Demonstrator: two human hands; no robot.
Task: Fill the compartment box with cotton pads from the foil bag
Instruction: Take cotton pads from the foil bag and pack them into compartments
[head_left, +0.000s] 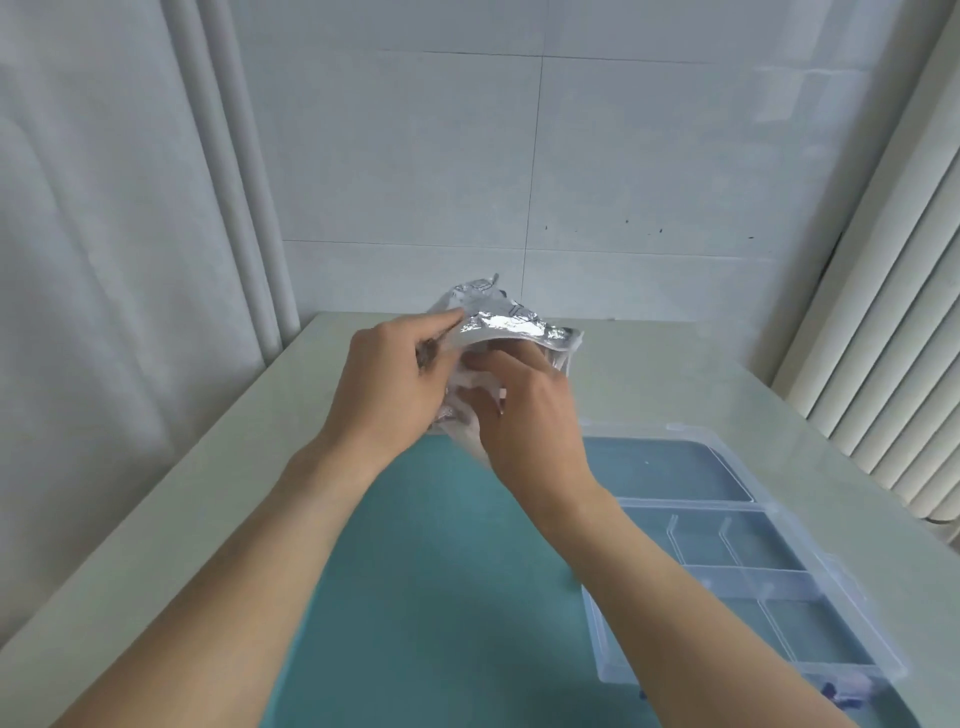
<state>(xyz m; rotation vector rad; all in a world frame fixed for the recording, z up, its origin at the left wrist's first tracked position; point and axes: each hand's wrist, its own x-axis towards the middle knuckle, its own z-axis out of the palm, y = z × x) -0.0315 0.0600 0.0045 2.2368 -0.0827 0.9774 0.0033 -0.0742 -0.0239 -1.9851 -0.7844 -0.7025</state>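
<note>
A crinkled silver foil bag (506, 319) is held up above the table's far middle. My left hand (387, 382) pinches the bag's upper left edge and keeps its mouth open. My right hand (524, 410) reaches into the mouth, its fingertips hidden inside among white cotton pads (470, 382). The clear plastic compartment box (748, 577) lies open at the right on the teal mat, its lid (670, 467) folded back toward the far side. Its compartments look bare.
A teal mat (441, 571) covers the near middle of the pale table (208, 467). A tiled wall stands behind, white panels at the left and vertical blinds (893, 312) at the right. Small dark items (831, 691) lie by the box's near edge.
</note>
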